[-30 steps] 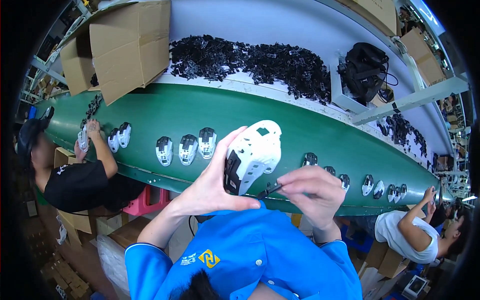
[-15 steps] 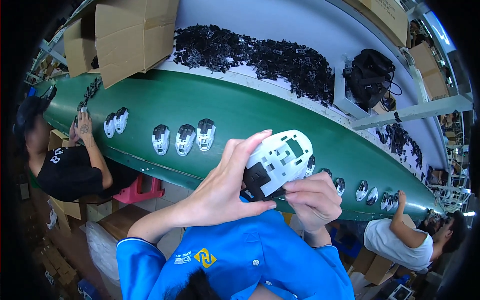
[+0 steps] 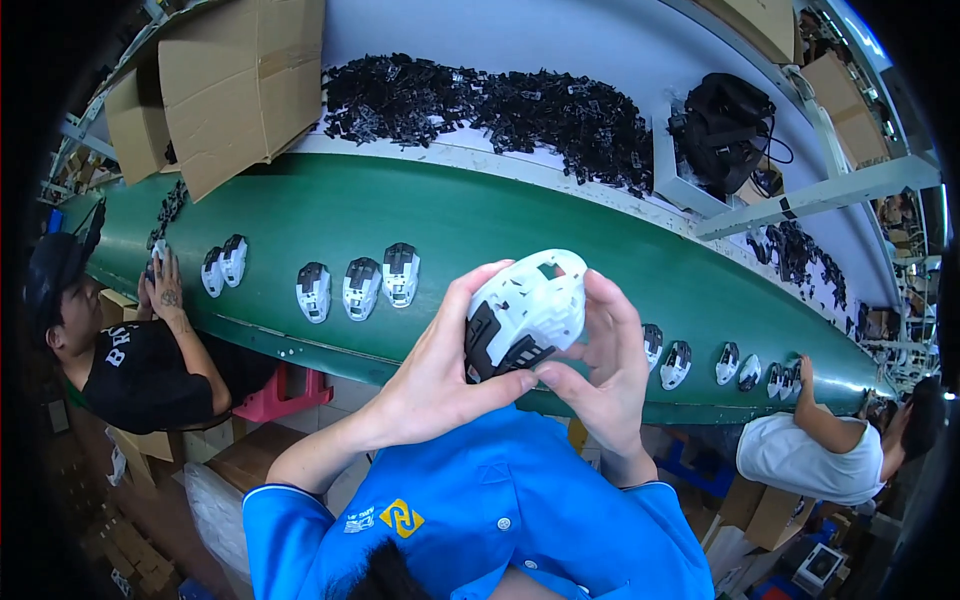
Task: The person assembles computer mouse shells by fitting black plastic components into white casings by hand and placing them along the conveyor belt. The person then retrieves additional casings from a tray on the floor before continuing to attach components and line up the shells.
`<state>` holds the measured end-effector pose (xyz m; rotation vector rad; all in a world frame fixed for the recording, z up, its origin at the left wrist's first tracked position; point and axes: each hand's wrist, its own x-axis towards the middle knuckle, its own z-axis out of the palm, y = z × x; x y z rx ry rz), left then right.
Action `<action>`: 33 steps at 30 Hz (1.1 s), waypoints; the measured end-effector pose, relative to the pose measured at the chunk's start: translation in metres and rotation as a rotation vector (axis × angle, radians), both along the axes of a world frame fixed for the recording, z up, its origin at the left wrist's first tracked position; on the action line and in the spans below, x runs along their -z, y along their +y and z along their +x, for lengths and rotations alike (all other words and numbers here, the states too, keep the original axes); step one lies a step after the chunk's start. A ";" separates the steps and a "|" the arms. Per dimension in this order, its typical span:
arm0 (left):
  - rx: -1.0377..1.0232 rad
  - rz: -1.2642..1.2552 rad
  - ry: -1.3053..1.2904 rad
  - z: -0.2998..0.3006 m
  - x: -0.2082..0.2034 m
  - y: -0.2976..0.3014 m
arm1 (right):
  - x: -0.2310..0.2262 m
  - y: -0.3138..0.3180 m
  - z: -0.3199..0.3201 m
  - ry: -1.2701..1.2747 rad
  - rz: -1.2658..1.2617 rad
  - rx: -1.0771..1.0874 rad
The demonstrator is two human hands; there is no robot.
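In front of my chest, above the green belt, I hold a white plastic shell (image 3: 532,302) with black parts fitted at its lower left and lower edge. My left hand (image 3: 425,375) grips its left side, the thumb along the lower edge and the fingers behind. Around the right side curves my right hand (image 3: 612,365), its thumb at the lower edge close to my left thumb and its fingertips by the upper right rim. The shell is tilted, showing cutouts near its upper end. The fingers' contact behind it is partly hidden.
Similar white-and-black shells (image 3: 362,288) lie along the green belt (image 3: 480,200), left and right of me. Black plastic parts (image 3: 570,125) are heaped on the shelf beyond. A cardboard box (image 3: 240,90) stands far left. Co-workers (image 3: 150,350) sit on both sides, and a black bag (image 3: 722,130) lies far right.
The shell has been turned and tilted, so a different side shows. My right hand has moved from pinching its lower right corner to curving around its right side. The whole view has shifted slightly.
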<state>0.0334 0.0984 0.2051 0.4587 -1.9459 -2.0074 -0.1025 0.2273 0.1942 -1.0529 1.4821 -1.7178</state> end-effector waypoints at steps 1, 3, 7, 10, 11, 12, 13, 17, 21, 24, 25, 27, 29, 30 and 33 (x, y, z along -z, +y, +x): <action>0.009 -0.001 -0.013 0.000 0.000 0.001 | -0.001 0.000 0.002 -0.084 -0.013 0.004; 0.026 -0.001 -0.028 -0.002 -0.002 0.002 | -0.005 -0.004 0.002 -0.117 -0.034 -0.004; 0.030 -0.044 -0.016 -0.003 -0.001 0.002 | -0.002 -0.007 -0.001 -0.262 -0.033 -0.107; 0.020 -0.126 -0.006 -0.002 -0.001 0.003 | -0.006 -0.007 0.001 -0.230 -0.047 -0.101; 0.009 -0.163 -0.007 -0.001 -0.001 0.003 | -0.005 -0.007 0.002 -0.231 -0.046 -0.102; 0.007 -0.162 -0.009 -0.001 0.000 0.002 | -0.005 -0.007 0.003 -0.247 -0.056 -0.087; -0.004 -0.258 -0.001 -0.001 0.001 0.000 | -0.004 -0.007 0.005 -0.263 -0.065 -0.070; -0.027 -0.386 -0.074 -0.003 -0.004 -0.004 | 0.003 -0.009 0.007 -0.294 -0.077 -0.048; -0.071 -0.294 -0.110 -0.005 -0.006 0.000 | 0.008 -0.011 0.007 -0.267 -0.087 -0.047; -0.081 -0.439 -0.036 -0.006 -0.002 0.003 | 0.014 -0.012 0.011 -0.300 -0.131 -0.036; -0.099 -0.472 0.008 -0.006 0.001 0.003 | 0.016 -0.013 0.014 -0.333 -0.154 -0.020; -0.116 -0.504 0.053 -0.007 0.001 0.003 | 0.020 -0.013 0.015 -0.342 -0.187 -0.027; -0.109 -0.499 0.065 -0.007 0.000 0.004 | 0.023 -0.013 0.018 -0.352 -0.219 -0.031; -0.108 -0.499 0.065 -0.008 0.000 0.004 | 0.023 -0.012 0.019 -0.351 -0.223 0.003; -0.097 -0.487 0.056 -0.007 0.002 0.004 | 0.027 -0.010 0.026 -0.340 -0.221 0.075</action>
